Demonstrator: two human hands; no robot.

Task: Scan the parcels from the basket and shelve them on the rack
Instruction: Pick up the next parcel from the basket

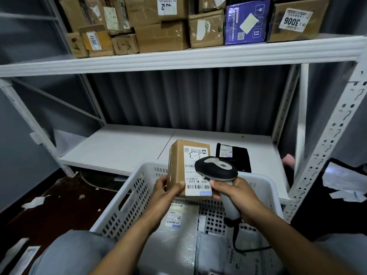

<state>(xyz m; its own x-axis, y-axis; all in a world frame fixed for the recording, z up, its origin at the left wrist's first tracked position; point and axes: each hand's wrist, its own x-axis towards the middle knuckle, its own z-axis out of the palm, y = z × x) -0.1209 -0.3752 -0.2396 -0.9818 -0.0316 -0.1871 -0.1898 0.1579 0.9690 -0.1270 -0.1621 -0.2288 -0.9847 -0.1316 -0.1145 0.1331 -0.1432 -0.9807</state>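
My left hand (165, 192) grips a small brown cardboard parcel (178, 165) by its lower left corner, holding it above the white perforated basket (137, 191). Its white shipping label with barcodes faces me. My right hand (236, 197) grips the grey handle of a barcode scanner (216, 170). The scanner's black head lies over the label's right side. Grey plastic mailer bags (178, 241) lie inside the basket. A black flat parcel (238, 155) with a white label rests on the rack's lower shelf (119, 147) behind the box.
The white rack's upper shelf (178, 56) carries several cardboard boxes and a purple box (246, 22). A perforated rack post (327, 139) stands at the right. Paper scraps litter the dark floor (49, 205) at the left. The scanner's black cable (246, 250) trails over the basket.
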